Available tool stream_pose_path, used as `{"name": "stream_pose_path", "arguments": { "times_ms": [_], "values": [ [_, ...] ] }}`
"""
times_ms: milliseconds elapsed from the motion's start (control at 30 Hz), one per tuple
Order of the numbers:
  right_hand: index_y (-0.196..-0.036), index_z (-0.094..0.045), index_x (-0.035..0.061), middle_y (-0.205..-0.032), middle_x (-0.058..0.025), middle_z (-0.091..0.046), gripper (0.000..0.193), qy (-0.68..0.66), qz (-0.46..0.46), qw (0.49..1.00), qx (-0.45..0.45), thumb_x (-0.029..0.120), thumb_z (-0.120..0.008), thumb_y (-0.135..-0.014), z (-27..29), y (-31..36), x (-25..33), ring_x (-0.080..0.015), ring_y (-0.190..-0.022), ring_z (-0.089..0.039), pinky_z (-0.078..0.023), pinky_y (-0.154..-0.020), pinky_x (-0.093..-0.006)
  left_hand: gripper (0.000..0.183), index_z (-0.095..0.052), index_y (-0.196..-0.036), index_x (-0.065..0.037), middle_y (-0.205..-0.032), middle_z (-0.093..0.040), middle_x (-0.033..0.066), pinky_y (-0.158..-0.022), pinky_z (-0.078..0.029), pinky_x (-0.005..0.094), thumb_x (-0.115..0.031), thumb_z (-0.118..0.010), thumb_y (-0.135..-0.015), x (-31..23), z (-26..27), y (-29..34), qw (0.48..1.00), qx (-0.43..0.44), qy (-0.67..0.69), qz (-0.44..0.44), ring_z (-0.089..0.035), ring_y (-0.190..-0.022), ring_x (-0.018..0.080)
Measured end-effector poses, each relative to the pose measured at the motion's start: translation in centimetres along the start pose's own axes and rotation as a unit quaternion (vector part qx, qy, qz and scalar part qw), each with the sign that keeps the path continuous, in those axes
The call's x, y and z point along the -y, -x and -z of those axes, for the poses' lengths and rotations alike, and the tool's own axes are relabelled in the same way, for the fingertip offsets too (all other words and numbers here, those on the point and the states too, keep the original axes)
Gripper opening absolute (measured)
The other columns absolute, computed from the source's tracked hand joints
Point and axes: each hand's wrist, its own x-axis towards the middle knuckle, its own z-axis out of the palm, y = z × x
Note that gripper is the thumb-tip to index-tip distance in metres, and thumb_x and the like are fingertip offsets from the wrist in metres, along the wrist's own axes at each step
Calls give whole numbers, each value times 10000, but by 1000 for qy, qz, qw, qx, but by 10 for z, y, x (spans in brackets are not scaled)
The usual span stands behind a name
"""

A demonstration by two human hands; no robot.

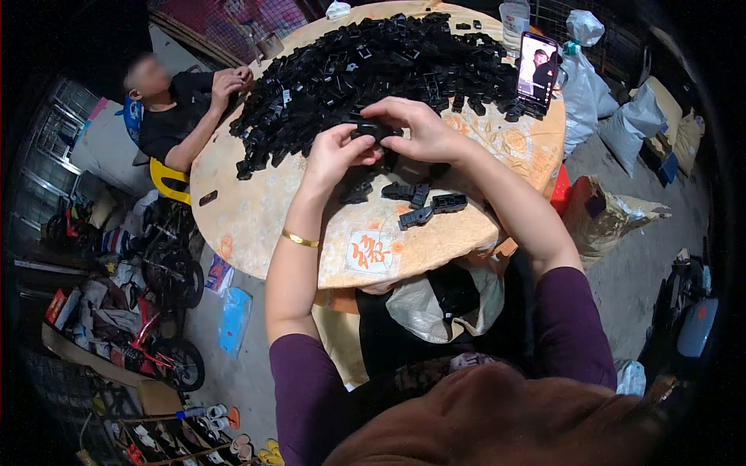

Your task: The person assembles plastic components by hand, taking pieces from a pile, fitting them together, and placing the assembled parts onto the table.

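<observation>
Between both hands, over the round table, is a small black plastic part [376, 130], mostly hidden by fingers. My left hand [336, 155] pinches it from the left, thumb pressed against its side. From the right, my right hand [423, 132] closes on the same part with thumb and curled fingers. Right behind the hands spreads a large heap of black plastic parts [373, 66]. Several separate black plastic pieces [416, 217] lie on the cloth nearer to me, below my right hand. Their exact kind is too unclear to name.
A patterned orange-cream cloth covers the table [256, 233]. A lit phone [536, 70] stands at the right edge, by a clear plastic container [514, 27]. An open white sack [423, 314] hangs below the front edge. Another person [183, 109] sits at left, hands at the heap.
</observation>
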Motion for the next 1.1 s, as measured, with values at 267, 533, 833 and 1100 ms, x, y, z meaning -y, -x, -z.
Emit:
{"name": "stream_pose_path", "arguments": {
  "times_ms": [267,533,833,1100],
  "values": [
    [-1046,-537,26,-978,-154,-582,369,130,35,991,1,-41,-550,-683,-8,3,5,-311,-887,-569,-474,-736,-354,177,-560,-931,41,-753,-614,59,-601,-492,220,-55,-583,-784,12,-3,-1,986,-33,-138,-83,-583,-666,92],
    [-1162,-470,63,-941,-153,-591,464,218,36,975,28,4,-546,-708,-8,4,13,-312,-839,-584,-483,-697,-364,230,-551,-979,25,-836,-610,54,-636,-478,217,-74,-603,-778,15,-9,-2,998,-20,-21,-50,-578,-726,97],
    [-1135,-511,63,-1141,-139,-519,473,157,52,985,-46,100,-655,-685,2,2,-6,-275,-1039,-512,-438,-848,-344,354,-447,-1133,12,-995,-556,75,-762,-487,272,-54,-557,-803,16,-15,-6,990,-6,78,-121,-575,-858,146],
    [-1012,-587,30,-979,-164,-590,395,458,-181,846,-205,329,-600,-754,96,57,-18,-306,-897,-563,-445,-778,-370,390,-581,-1026,-49,-914,-587,136,-722,-450,285,-180,-678,-672,19,-28,12,883,232,-318,-255,-573,-820,209]
  ]
}}
